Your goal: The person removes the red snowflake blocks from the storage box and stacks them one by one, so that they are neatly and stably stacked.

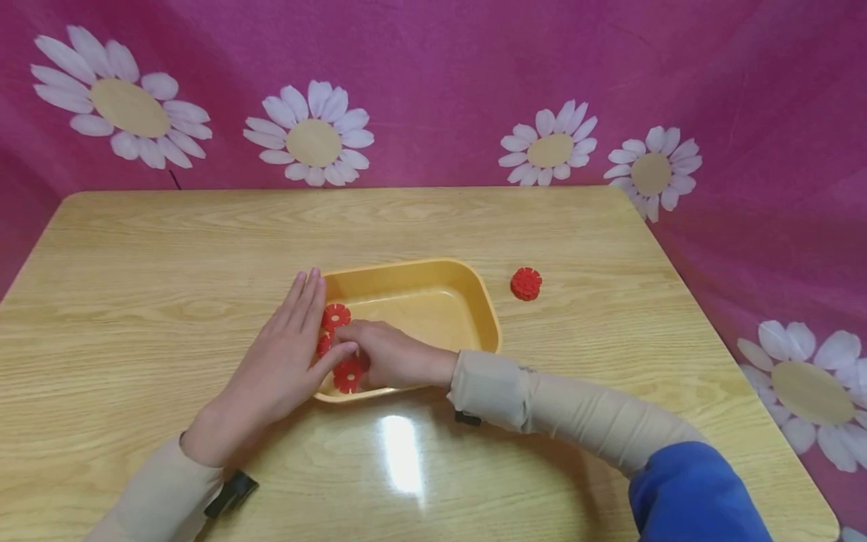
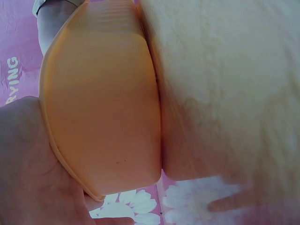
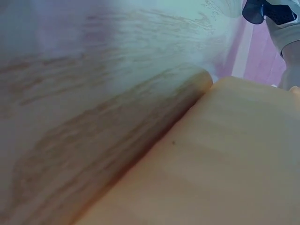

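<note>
A yellow plastic tub [image 1: 433,320] stands on the table. Several red notched plastic discs [image 1: 336,317] lie at its left end. My left hand [image 1: 281,354] rests along the left rim with fingers straight, its thumb reaching over the inside. In the left wrist view this hand lies against the rim, beside the tub's outer wall [image 2: 103,103]. My right hand [image 1: 389,354] reaches into the tub with bent fingers, right at the discs. Its fingertips are partly hidden, so whether they pinch a disc is unclear. The right wrist view shows mostly the tub's outer wall [image 3: 211,154].
A small stack of red notched discs [image 1: 526,284] sits on the wooden table [image 1: 169,278], to the right of the tub. Behind the table hangs a pink cloth [image 1: 433,90] with white daisies. Black straps show at both wrists.
</note>
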{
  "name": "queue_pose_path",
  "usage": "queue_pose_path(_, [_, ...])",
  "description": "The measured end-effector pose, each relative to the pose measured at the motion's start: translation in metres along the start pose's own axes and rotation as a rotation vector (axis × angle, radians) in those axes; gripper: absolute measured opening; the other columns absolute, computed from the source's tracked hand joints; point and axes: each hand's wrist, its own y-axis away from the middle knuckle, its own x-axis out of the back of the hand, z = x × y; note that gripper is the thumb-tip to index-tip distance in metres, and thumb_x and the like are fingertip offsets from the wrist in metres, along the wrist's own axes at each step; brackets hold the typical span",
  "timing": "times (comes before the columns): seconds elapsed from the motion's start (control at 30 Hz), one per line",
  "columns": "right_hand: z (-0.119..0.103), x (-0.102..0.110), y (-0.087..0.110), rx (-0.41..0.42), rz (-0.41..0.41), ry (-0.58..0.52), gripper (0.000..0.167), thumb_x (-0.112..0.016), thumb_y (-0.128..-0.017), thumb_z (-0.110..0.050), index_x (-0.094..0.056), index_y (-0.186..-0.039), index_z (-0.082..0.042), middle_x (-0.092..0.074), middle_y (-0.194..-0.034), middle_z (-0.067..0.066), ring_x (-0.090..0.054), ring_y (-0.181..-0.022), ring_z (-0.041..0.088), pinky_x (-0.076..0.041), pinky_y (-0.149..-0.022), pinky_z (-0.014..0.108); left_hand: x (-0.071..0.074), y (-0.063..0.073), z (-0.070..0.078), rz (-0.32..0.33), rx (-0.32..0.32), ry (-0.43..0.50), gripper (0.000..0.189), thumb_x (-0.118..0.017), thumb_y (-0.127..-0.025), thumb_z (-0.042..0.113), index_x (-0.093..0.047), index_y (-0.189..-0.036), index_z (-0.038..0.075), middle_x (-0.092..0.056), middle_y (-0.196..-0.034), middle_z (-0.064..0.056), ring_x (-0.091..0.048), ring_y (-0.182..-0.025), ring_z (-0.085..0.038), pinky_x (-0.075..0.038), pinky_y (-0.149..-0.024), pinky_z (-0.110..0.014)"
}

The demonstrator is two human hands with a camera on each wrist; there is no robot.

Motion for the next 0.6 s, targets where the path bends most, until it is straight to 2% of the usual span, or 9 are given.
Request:
queue_pose_path(0.17, [0.001,0.012,0.009,0.010,0.013,-0.092,0.033,-0.080,-0.079,-0.001,-0.067,-0.108,-0.009,-0.065,-0.094,-0.003,-0.056,-0.072,0.012,-0.050,-0.067,0.019,-0.001,0.000,0.000,-0.010,0.008,0.009,0.097,-0.051,-0.095,0.058,-0.001,-0.156,0.002,0.006,-0.164,-0.010,0.010,-0.149,-0.025,-0.016,-0.116,-0.054])
queue_pose_path(0.27, [0.005,0.032,0.023,0.010,0.084,-0.171,0.034,-0.079,-0.080,0.001,-0.068,-0.112,-0.007,-0.068,-0.102,-0.001,-0.059,-0.069,0.012,-0.053,-0.065,0.022,-0.002,0.000,0.001,-0.010,0.003,0.005,0.096,-0.048,-0.095,0.060,-0.001,-0.156,0.002,0.005,-0.164,-0.010,0.010,-0.149,-0.025,-0.017,-0.116,-0.055])
queue_pose_path(0.4, [0.023,0.074,0.050,-0.051,0.291,-0.313,0.036,-0.079,-0.078,0.005,-0.069,-0.111,-0.003,-0.067,-0.102,0.006,-0.060,-0.066,0.016,-0.053,-0.060,0.025,-0.002,0.000,0.001,-0.005,0.002,-0.001,0.095,-0.048,-0.096,0.059,0.000,-0.156,0.002,0.008,-0.163,-0.008,0.010,-0.149,-0.024,-0.016,-0.116,-0.054])
queue_pose_path(0.5, [0.043,0.107,0.075,-0.169,0.479,-0.410,0.039,-0.080,-0.079,0.002,-0.068,-0.116,-0.004,-0.065,-0.108,0.008,-0.059,-0.067,0.017,-0.050,-0.059,0.024,-0.001,0.000,0.000,-0.001,0.002,-0.003,0.095,-0.046,-0.096,0.060,0.000,-0.156,0.003,0.007,-0.164,-0.008,0.011,-0.149,-0.023,-0.016,-0.117,-0.053])
queue_pose_path(0.6, [0.069,0.130,0.099,-0.308,0.631,-0.404,0.041,-0.079,-0.083,-0.006,-0.066,-0.122,-0.007,-0.063,-0.115,0.007,-0.060,-0.069,0.016,-0.052,-0.063,0.024,0.000,0.001,-0.001,0.004,-0.003,-0.004,0.094,-0.043,-0.096,0.062,0.001,-0.156,0.003,0.007,-0.164,-0.009,0.011,-0.149,-0.023,-0.015,-0.117,-0.053])
